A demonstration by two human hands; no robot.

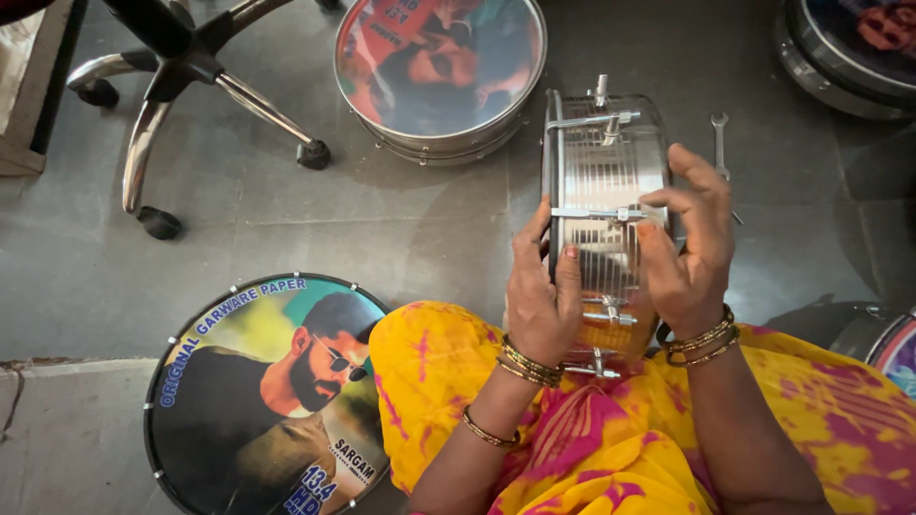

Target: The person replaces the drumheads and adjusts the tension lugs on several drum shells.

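A shiny metal drum (599, 172) stands on its edge on my lap, its ribbed shell with tension rods facing up. My left hand (540, 296) grips the drum's left rim, thumb and fingers around it. On the drum's right side my right hand (689, 248) presses its fingers against a tension rod near the middle of the shell. Both wrists wear gold bangles. My lap is covered in yellow and pink cloth (611, 439).
A drum with a printed picture head (258, 401) lies flat on the grey floor at lower left. Another printed drum (439, 72) lies beyond, more at top right (854, 48) and right edge (892, 348). A spanner (720, 143) lies right of the held drum. An office chair base (181, 67) stands top left.
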